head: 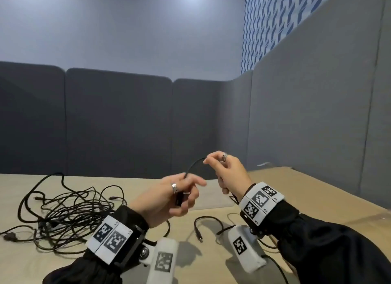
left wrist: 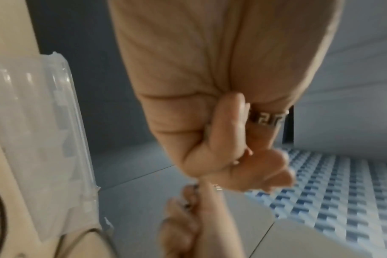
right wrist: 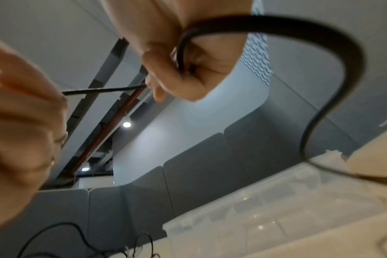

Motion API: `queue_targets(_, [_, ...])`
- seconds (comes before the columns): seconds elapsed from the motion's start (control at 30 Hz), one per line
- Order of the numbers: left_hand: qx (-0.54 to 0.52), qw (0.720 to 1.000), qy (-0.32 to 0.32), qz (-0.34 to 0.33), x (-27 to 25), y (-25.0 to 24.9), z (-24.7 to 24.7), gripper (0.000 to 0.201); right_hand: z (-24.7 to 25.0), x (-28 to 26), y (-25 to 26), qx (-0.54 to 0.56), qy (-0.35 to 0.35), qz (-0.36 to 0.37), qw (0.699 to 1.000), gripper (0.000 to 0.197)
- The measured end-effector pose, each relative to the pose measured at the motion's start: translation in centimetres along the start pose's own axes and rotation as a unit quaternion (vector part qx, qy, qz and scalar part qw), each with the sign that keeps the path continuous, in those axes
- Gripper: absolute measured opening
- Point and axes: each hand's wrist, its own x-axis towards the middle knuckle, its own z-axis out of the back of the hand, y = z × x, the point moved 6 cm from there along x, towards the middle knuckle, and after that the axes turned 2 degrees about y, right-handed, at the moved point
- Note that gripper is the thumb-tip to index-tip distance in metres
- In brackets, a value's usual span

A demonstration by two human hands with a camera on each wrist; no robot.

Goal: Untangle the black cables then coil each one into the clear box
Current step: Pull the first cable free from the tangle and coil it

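Left hand (head: 169,199) pinches one black cable (head: 193,165) and holds its plug; right hand (head: 228,171) pinches it further along, above desk centre. Tangle (head: 63,209) sits left. Risk: trailing end snags, dragging clear box (right wrist: 276,209).

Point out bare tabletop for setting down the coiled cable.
Bare table lies beyond the left hand, between the tangled pile and the right hand, which pinch one cable. The near edge is crowded with loose cable ends.
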Motion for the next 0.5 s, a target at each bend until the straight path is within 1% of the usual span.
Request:
queue_targets(0.03, [-0.045, 0.998, -0.031, -0.031, 0.0, -0.7, 0.6, 0.027, -1.1, -0.3, -0.4, -0.043, 0.065, -0.025, 0.997, 0.021])
queue_targets(0.07, [-0.098, 0.991, -0.063, -0.060, -0.2, -1.3, 1.3, 0.037, -2.6, -1.1, -0.8, -0.093, 0.150, -0.053, 0.983, 0.022])
queue_targets(0.1, [-0.136, 0.982, -0.091, -0.092, -0.2, -1.8, 2.1, 0.043, -4.1, -2.3, -1.0, -0.137, 0.234, -0.077, 0.959, 0.022])
queue_targets(0.13, [-0.149, 0.973, -0.122, -0.126, -0.3, -2.2, 3.1, 0.047, -5.4, -3.6, -1.0, -0.174, 0.299, -0.091, 0.934, 0.025])
queue_targets(0.17, [-0.140, 0.966, -0.156, -0.153, -0.5, -2.5, 4.0, 0.048, -6.3, -4.9, -0.7, -0.213, 0.341, -0.089, 0.911, 0.028])
queue_targets(0.2, [-0.117, 0.961, -0.186, -0.171, -0.6, -2.5, 4.7, 0.048, -6.9, -6.0, -0.3, -0.254, 0.364, -0.078, 0.893, 0.029])
queue_targets(0.23, [-0.074, 0.958, -0.211, -0.178, -0.7, -2.4, 5.1, 0.047, -7.1, -6.9, 0.2, -0.290, 0.375, -0.061, 0.879, 0.031])
queue_targets(0.27, [-0.007, 0.955, -0.233, -0.182, -0.7, -2.4, 5.3, 0.046, -7.1, -7.5, 0.7, -0.317, 0.384, -0.048, 0.866, 0.032])
queue_targets(0.33, [0.156, 0.938, -0.250, -0.185, -0.9, -2.3, 5.0, 0.040, -6.5, -8.5, 1.8, -0.341, 0.412, -0.043, 0.844, 0.034])
queue_targets(0.37, [0.230, 0.924, -0.245, -0.184, -0.9, -2.2, 4.7, 0.036, -6.1, -8.8, 2.2, -0.334, 0.428, -0.053, 0.838, 0.033])
queue_targets(0.43, [0.349, 0.892, -0.230, -0.175, -0.7, -2.0, 4.1, 0.032, -5.1, -8.9, 2.6, -0.286, 0.451, -0.095, 0.840, 0.035])
queue_targets(0.5, [0.449, 0.847, -0.227, -0.175, -0.8, -2.1, 3.4, 0.028, -3.7, -8.7, 3.0, -0.244, 0.458, -0.131, 0.845, 0.035])
